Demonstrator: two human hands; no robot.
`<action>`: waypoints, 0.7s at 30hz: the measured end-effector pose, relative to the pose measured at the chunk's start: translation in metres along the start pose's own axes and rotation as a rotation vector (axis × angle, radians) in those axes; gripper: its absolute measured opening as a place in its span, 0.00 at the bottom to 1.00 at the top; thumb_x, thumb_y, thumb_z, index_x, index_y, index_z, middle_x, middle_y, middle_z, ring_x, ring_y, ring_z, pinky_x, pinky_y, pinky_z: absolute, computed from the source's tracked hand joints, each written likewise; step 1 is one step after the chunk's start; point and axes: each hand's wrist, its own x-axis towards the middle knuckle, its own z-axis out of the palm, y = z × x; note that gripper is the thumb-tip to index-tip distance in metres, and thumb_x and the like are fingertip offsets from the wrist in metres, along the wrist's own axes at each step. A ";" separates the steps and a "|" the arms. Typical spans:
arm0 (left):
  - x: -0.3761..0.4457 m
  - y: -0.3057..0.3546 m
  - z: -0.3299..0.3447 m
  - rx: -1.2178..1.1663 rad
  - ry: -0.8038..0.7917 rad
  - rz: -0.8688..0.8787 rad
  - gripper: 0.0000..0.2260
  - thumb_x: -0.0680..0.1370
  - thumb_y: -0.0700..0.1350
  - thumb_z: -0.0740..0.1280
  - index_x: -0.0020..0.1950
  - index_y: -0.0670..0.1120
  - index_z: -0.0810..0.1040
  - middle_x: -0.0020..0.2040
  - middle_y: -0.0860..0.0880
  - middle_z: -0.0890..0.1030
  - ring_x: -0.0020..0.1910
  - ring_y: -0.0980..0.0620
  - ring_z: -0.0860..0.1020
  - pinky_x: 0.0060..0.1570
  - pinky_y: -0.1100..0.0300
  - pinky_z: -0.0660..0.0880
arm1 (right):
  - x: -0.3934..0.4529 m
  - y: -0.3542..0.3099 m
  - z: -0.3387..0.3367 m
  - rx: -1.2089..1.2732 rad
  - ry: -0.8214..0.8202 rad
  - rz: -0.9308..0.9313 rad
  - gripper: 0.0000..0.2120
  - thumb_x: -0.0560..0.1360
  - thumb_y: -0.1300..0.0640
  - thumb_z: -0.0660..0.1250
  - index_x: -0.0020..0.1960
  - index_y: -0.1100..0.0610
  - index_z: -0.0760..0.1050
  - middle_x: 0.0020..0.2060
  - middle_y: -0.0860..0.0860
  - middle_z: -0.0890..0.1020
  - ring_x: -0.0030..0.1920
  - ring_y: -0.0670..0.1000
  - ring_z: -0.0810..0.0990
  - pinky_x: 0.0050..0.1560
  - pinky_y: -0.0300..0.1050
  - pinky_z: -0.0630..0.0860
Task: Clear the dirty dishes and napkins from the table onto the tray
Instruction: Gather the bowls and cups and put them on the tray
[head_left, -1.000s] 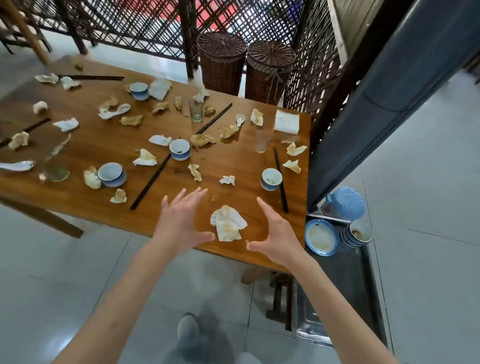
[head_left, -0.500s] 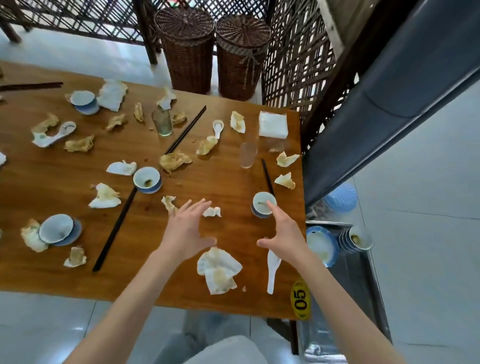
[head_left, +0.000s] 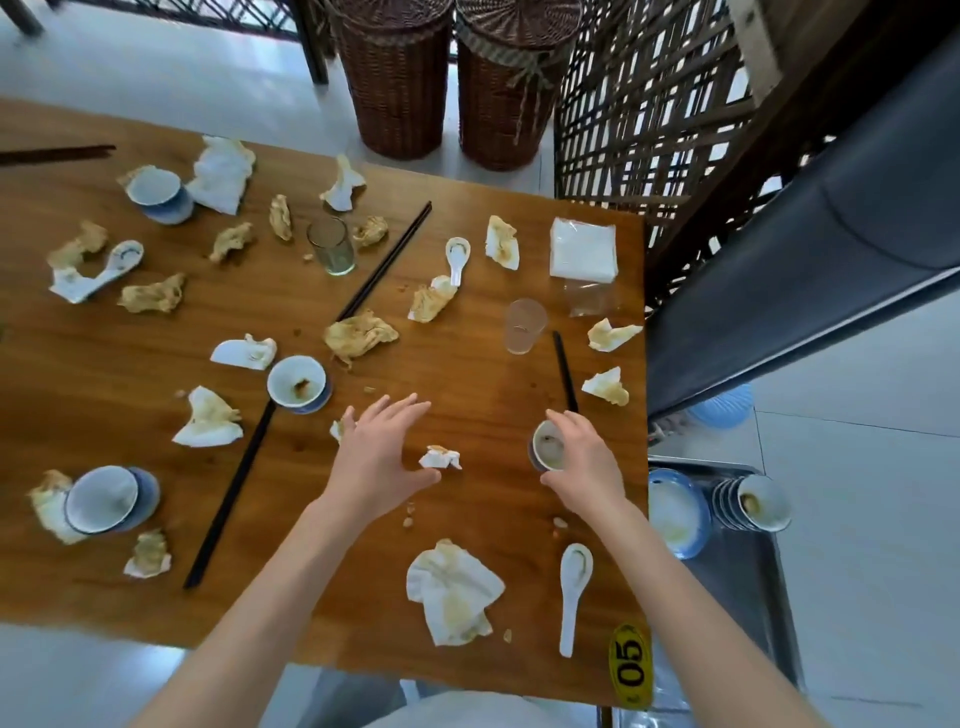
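Nearest to the person, a large stained napkin (head_left: 453, 592) and a white spoon (head_left: 574, 590) lie on the wooden table (head_left: 467, 374), close to a yellow tag with the number 05 (head_left: 630, 666). A little farther, the right hand (head_left: 584, 462) curls its fingers around a small dirty cup (head_left: 545, 446) near the table's right edge. The cup seems to stand on the table, but the hand hides its base. The left hand (head_left: 374, 457) hovers with fingers spread wide, holding nothing, just beside a small crumpled napkin (head_left: 440, 458). To the right, below the table edge, the metal tray (head_left: 748, 577) holds a blue plate (head_left: 675, 512) and a stack of cups (head_left: 753, 504). Farther away are black chopsticks (head_left: 387, 260), a glass (head_left: 331, 245) and a pack of clean napkins (head_left: 583, 249).
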 end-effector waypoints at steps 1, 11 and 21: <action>0.000 -0.002 0.000 -0.004 0.006 0.002 0.36 0.67 0.56 0.75 0.72 0.55 0.65 0.73 0.54 0.65 0.74 0.51 0.58 0.71 0.42 0.47 | 0.001 0.000 0.001 0.001 0.010 -0.006 0.40 0.65 0.60 0.77 0.73 0.50 0.62 0.71 0.49 0.66 0.69 0.52 0.67 0.62 0.45 0.71; -0.002 -0.032 -0.027 -0.019 0.060 -0.028 0.37 0.66 0.56 0.76 0.72 0.55 0.65 0.73 0.55 0.65 0.74 0.51 0.58 0.71 0.42 0.50 | 0.003 -0.027 -0.006 0.079 0.033 -0.001 0.36 0.62 0.57 0.79 0.67 0.51 0.68 0.62 0.50 0.73 0.59 0.50 0.73 0.50 0.38 0.71; -0.001 -0.125 -0.089 -0.018 0.062 0.018 0.37 0.66 0.57 0.75 0.72 0.55 0.65 0.72 0.56 0.65 0.74 0.50 0.58 0.71 0.42 0.47 | -0.005 -0.167 0.015 0.117 0.087 -0.053 0.38 0.61 0.55 0.79 0.67 0.48 0.68 0.63 0.48 0.72 0.60 0.49 0.73 0.52 0.40 0.74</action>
